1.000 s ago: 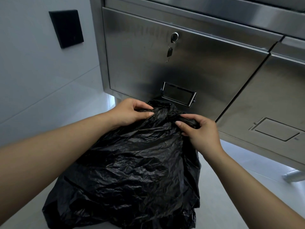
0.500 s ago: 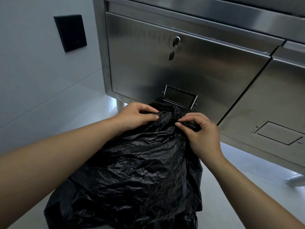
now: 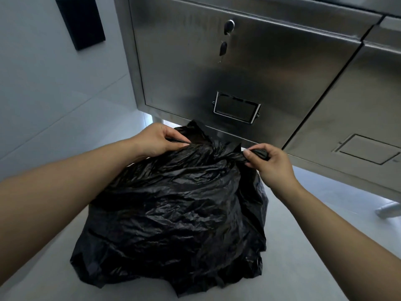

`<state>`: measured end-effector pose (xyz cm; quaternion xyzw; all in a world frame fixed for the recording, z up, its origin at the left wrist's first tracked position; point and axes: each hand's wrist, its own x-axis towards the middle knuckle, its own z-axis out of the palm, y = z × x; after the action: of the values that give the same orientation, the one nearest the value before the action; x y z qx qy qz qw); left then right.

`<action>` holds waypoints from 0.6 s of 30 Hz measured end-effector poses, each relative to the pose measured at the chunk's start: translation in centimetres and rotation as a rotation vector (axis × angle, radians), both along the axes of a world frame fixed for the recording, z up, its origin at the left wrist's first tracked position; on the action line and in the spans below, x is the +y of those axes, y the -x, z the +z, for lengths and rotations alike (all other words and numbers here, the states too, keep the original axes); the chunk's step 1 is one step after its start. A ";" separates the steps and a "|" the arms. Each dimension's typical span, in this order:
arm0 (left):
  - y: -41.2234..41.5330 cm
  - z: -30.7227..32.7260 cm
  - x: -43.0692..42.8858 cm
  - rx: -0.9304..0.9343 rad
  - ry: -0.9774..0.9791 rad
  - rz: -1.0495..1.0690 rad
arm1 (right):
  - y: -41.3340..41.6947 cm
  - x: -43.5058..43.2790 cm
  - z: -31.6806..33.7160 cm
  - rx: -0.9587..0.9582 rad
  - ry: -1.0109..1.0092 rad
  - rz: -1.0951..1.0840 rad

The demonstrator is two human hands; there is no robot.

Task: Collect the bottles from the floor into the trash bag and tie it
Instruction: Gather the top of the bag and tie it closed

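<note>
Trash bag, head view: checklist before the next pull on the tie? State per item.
1. Left hand grips its side of the trash bag: ok, thumb and fingers pinch the plastic at the top.
2. Right hand grips the twisted tail: ok, fingers curled round it.
3. Knot formed between the hands: ok; whether it is tight, cannot tell.
4. Bottles all inside: cannot tell, the bag is opaque; none show on the visible floor.
5. Bag seated on the floor, not lifted: ok.
</note>
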<state>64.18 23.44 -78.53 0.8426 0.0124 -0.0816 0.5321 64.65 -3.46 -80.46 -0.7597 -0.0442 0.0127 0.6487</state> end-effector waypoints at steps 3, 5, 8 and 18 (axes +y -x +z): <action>-0.5 -0.2 1.2 -0.037 0.004 0.058 | -0.4 -1.4 0.0 0.042 -0.067 -0.090; -0.8 -0.2 2.6 -0.060 -0.019 0.128 | -0.9 -2.1 0.3 0.043 -0.103 -0.157; -1.4 0.1 4.3 -0.077 0.004 0.167 | -1.4 -2.3 0.6 0.052 -0.160 -0.179; -2.2 2.1 2.4 -0.007 0.091 0.150 | -0.9 1.7 3.9 -0.022 -0.239 0.052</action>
<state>66.34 25.87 -76.42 0.8146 0.0700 -0.0388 0.5745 65.59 -1.79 -76.58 -0.6757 -0.0722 0.0158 0.7335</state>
